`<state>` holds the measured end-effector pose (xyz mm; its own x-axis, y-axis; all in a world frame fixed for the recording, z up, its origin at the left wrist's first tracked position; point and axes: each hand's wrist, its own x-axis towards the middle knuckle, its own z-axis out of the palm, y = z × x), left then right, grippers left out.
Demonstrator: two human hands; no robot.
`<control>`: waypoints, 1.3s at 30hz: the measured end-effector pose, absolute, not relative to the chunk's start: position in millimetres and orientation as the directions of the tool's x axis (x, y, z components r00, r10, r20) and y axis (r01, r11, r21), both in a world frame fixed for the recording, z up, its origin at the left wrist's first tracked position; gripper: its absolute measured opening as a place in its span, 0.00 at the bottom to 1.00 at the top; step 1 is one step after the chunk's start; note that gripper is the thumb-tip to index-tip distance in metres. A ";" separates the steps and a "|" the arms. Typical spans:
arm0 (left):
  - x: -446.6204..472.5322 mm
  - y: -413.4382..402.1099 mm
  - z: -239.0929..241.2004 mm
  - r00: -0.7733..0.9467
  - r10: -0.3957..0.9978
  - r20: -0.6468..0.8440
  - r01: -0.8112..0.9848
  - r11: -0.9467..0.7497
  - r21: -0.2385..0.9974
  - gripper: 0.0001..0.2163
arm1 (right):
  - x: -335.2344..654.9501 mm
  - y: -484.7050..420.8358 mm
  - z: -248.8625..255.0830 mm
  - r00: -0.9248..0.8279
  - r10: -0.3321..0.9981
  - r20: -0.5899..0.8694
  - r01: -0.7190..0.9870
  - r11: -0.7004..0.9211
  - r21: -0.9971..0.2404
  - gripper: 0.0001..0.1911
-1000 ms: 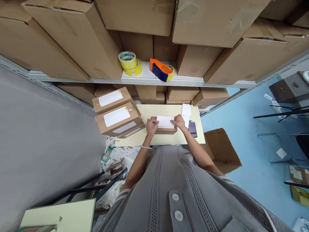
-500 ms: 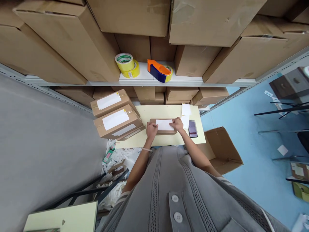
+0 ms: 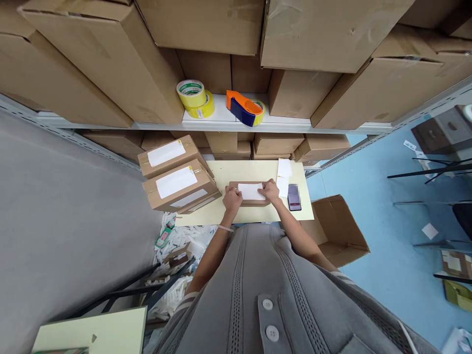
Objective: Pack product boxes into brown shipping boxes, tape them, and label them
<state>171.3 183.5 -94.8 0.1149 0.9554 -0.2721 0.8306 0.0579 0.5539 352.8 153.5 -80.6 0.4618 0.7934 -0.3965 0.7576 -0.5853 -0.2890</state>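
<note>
A small cardboard box (image 3: 251, 202) lies on the pale yellow table (image 3: 224, 169) in front of me, with a white label (image 3: 250, 191) over its top. My left hand (image 3: 232, 198) has its fingers closed at the label's left end. At the right end, my right hand (image 3: 270, 190) pinches the label between thumb and fingers. Whether the label is stuck down along its whole length I cannot tell. Right of this hand lie a phone (image 3: 294, 197) and white paper labels (image 3: 283, 168). Two larger labelled boxes (image 3: 180, 189) stand at the left.
The shelf above holds yellow tape rolls (image 3: 199, 104), an orange and blue tape dispenser (image 3: 243, 108) and large cartons (image 3: 206, 24). An open carton (image 3: 337, 231) sits on the floor at the right. Crumpled white packing waste (image 3: 199, 241) lies at lower left.
Both hands stay at the label's ends, with only a slight shift of the left fingers. The camera view has moved very slightly.
</note>
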 end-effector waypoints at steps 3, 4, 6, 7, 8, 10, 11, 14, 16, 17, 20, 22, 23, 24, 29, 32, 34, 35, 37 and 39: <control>176.3 182.3 -93.8 0.095 0.957 -0.274 0.863 0.058 0.501 0.06 | 348.9 153.5 -82.0 0.453 0.802 -0.390 0.790 -0.564 -0.242 0.07; 177.9 181.9 -93.2 0.091 0.959 -0.269 0.874 0.053 0.484 0.06 | 347.0 153.4 -82.7 0.453 0.807 -0.379 0.800 -0.556 -0.225 0.08; 179.6 181.2 -92.1 0.084 0.965 -0.248 0.890 0.039 0.454 0.09 | 343.6 152.5 -84.2 0.470 0.816 -0.337 0.814 -0.548 -0.193 0.10; 179.3 181.1 -91.7 0.079 0.968 -0.238 0.896 0.035 0.443 0.11 | 342.7 151.3 -85.0 0.488 0.817 -0.308 0.814 -0.553 -0.179 0.13; 178.0 181.1 -91.3 0.071 0.971 -0.230 0.901 0.037 0.433 0.13 | 342.7 149.6 -85.6 0.509 0.815 -0.278 0.809 -0.563 -0.168 0.16; 172.7 181.1 -90.5 0.065 0.973 -0.221 0.902 0.037 0.430 0.15 | 346.1 143.7 -86.4 0.540 0.809 -0.231 0.796 -0.580 -0.171 0.22; 169.1 181.1 -90.1 0.078 0.973 -0.216 0.898 0.026 0.440 0.16 | 349.2 139.6 -86.5 0.539 0.813 -0.218 0.795 -0.577 -0.188 0.23; 158.7 180.7 -88.6 0.177 0.970 -0.168 0.871 -0.074 0.486 0.14 | 360.0 124.8 -85.6 0.464 0.865 -0.191 0.822 -0.501 -0.270 0.21; 154.5 180.6 -87.4 0.274 0.953 -0.127 0.848 -0.177 0.500 0.17 | 364.4 116.2 -84.1 0.392 0.903 -0.173 0.849 -0.428 -0.311 0.21; 153.5 180.9 -86.9 0.323 0.939 -0.116 0.838 -0.227 0.497 0.18 | 365.2 113.2 -83.2 0.363 0.916 -0.172 0.859 -0.400 -0.320 0.22; 153.4 183.1 -86.0 0.440 0.889 -0.124 0.819 -0.341 0.462 0.23 | 363.1 109.2 -81.2 0.304 0.930 -0.207 0.874 -0.359 -0.328 0.26; 153.6 185.0 -86.0 0.484 0.864 -0.140 0.813 -0.385 0.437 0.24 | 360.7 109.2 -81.0 0.288 0.927 -0.239 0.877 -0.355 -0.322 0.28; 153.3 185.7 -86.3 0.499 0.854 -0.148 0.811 -0.400 0.428 0.25 | 360.0 109.2 -81.2 0.286 0.924 -0.253 0.878 -0.359 -0.316 0.29; 152.9 186.1 -86.7 0.510 0.846 -0.157 0.809 -0.410 0.421 0.25 | 359.6 109.0 -81.6 0.290 0.920 -0.265 0.878 -0.365 -0.308 0.29; 150.3 184.2 -90.6 0.537 0.826 -0.173 0.804 -0.440 0.400 0.27 | 359.9 106.3 -84.5 0.323 0.895 -0.308 0.862 -0.413 -0.295 0.31; 150.3 182.2 -92.2 0.544 0.820 -0.177 0.804 -0.449 0.391 0.25 | 358.7 105.7 -85.2 0.340 0.882 -0.325 0.848 -0.437 -0.300 0.30; 150.5 181.5 -92.3 0.537 0.825 -0.177 0.804 -0.437 0.403 0.24 | 357.1 105.7 -85.1 0.352 0.875 -0.333 0.841 -0.452 -0.298 0.29; 150.5 181.3 -92.0 0.531 0.829 -0.177 0.804 -0.427 0.413 0.24 | 356.2 105.6 -85.0 0.355 0.872 -0.337 0.839 -0.456 -0.296 0.29; 150.0 181.2 -91.3 0.516 0.838 -0.179 0.808 -0.407 0.426 0.24 | 354.9 104.8 -84.9 0.356 0.868 -0.347 0.838 -0.461 -0.293 0.29; 148.6 181.7 -90.9 0.506 0.840 -0.195 0.815 -0.391 0.428 0.25 | 354.4 103.6 -84.8 0.352 0.863 -0.362 0.837 -0.463 -0.290 0.30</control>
